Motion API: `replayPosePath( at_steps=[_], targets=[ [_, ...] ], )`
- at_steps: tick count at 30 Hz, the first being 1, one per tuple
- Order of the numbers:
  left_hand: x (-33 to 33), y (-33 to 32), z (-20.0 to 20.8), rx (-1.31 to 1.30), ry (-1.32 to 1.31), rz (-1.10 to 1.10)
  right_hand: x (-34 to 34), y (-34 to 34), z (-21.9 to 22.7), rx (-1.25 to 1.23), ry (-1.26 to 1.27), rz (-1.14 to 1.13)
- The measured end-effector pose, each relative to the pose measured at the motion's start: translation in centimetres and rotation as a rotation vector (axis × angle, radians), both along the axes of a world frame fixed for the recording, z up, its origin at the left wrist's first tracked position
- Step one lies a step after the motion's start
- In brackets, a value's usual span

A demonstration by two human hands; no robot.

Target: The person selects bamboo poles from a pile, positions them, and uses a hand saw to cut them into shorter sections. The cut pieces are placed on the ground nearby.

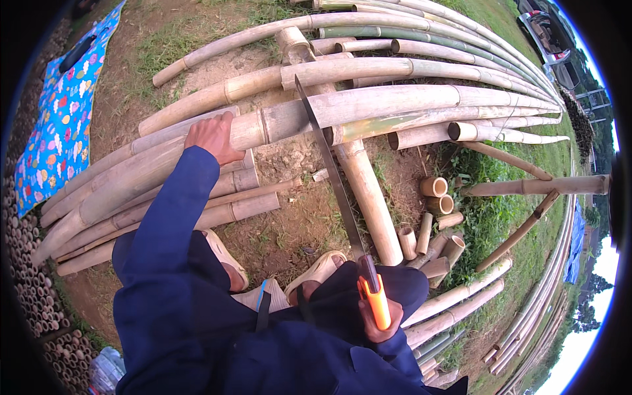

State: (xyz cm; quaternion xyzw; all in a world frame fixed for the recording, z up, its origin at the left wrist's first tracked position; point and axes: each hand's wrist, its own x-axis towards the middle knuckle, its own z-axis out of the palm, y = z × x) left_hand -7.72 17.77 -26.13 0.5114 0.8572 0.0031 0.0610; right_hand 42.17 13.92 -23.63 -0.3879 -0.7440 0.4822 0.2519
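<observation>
My right hand [388, 322] is closed round the orange and brown handle of a handsaw [340, 191], low and right of the middle. The saw's long blade stretches up and away, its far part lying across a thick pale bamboo pole [368, 105]. I cannot make out how deep the blade sits in the pole. Left of the blade, my left hand [214, 136] presses over the top of the same pole, its fingers curled round the far side. Beneath it runs another bamboo piece [365, 197], set crosswise.
Several long bamboo poles [474, 62] lie at the far right. Short cut bamboo tubes [434, 187] rest on the ground to the right, near a bamboo frame [526, 187]. Stacked tubes [29, 289] and a blue patterned sheet [66, 112] are at the left. My sandalled feet [316, 270] are close by.
</observation>
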Motion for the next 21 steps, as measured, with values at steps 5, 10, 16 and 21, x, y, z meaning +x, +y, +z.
replayPosePath(
  at_steps=[5, 10, 16, 21],
  targets=[
    [0.3, 0.6, -0.3, -0.013, -0.007, 0.014, -9.8, 6.8, -1.9, -0.074, 0.054, -0.073],
    [0.2, 0.8, -0.1, -0.016, 0.004, -0.050, -16.0, 10.9, -3.4, -0.116, 0.243, -0.049],
    [-0.2, 0.5, -0.9, 0.030, 0.010, 0.005, -2.1, 1.4, 0.5, 0.008, -0.017, 0.028],
    [0.7, 1.4, 0.1, 0.015, -0.018, -0.001, -14.9, 11.4, -2.0, -0.054, 0.117, -0.045]
  ],
)
